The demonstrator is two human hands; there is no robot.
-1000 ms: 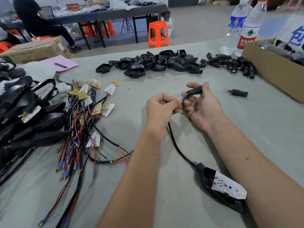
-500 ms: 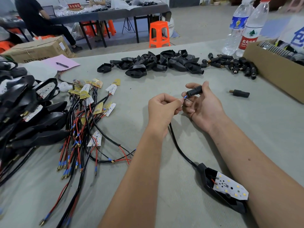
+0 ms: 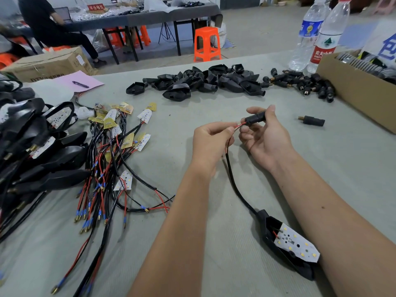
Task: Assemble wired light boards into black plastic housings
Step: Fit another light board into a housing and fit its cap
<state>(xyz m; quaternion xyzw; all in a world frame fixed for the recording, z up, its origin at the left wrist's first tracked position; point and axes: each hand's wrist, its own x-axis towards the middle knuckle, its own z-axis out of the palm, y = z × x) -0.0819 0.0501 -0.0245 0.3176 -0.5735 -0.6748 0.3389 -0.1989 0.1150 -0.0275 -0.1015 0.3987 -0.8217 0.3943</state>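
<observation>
Left hand (image 3: pixel 211 139) pinched the thin red and black wire ends (image 3: pixel 235 127) between thumb and forefinger, fingers curled. Right hand (image 3: pixel 264 136) held a small black cylindrical connector sleeve (image 3: pixel 255 119) between thumb tip and forefinger, other fingers loosely spread below. Hands were close together but not touching, bridged by the wires.

Change vs half a second earlier: the left hand had sat right up against the sleeve with only a blue-tipped wire end showing at its mouth. Now the left hand was drawn back a bit and a stretch of red and black wire showed between hand and sleeve. Judged: wire ends were being fed into the sleeve, threading under way, not finished. Cannot tell how far in the tips sat.

The black cable (image 3: pixel 233 181) ran from the left hand down between the forearms to a black plastic housing (image 3: pixel 278 241) lying on the worktop (image 3: pixel 214 243) by the right forearm, white LED board (image 3: pixel 296 244) already seated in it. So the board-into-housing step looked done for this unit; the plug end was left.

Outward: one loose connector sleeve (image 3: pixel 312 120) lay to the right, well apart. Pile of empty housings (image 3: pixel 199 82) and a heap of sleeves (image 3: pixel 304 82) sat at the far edge. Bundle of wired boards (image 3: pixel 113 151) lay left, finished units (image 3: pixel 38 151) beyond. Cardboard box (image 3: pixel 353 91) and two water bottles (image 3: pixel 315 37) stood at far right.
</observation>
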